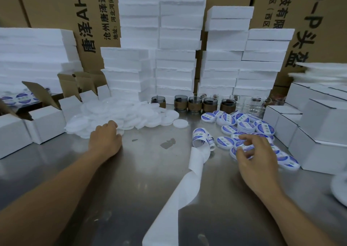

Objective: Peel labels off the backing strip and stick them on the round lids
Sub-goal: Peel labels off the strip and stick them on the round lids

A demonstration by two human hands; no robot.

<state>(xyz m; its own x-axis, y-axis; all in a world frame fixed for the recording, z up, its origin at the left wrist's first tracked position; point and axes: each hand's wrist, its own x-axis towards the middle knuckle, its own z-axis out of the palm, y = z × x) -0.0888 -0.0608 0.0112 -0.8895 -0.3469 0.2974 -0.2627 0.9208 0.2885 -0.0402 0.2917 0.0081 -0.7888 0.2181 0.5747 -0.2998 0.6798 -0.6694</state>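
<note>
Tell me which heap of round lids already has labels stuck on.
The right heap, under the right hand: it shows blue-and-white labels. The left heap, by the left hand, is plain white.

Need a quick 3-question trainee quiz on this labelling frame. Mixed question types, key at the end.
1. True or false: the labelled lids lie by the right hand.
2. The left hand is at: A plain white lids; B glass jars; C white boxes.
3. What trails over the table between both hands?
Key: 1 true; 2 A; 3 the backing strip.
</note>
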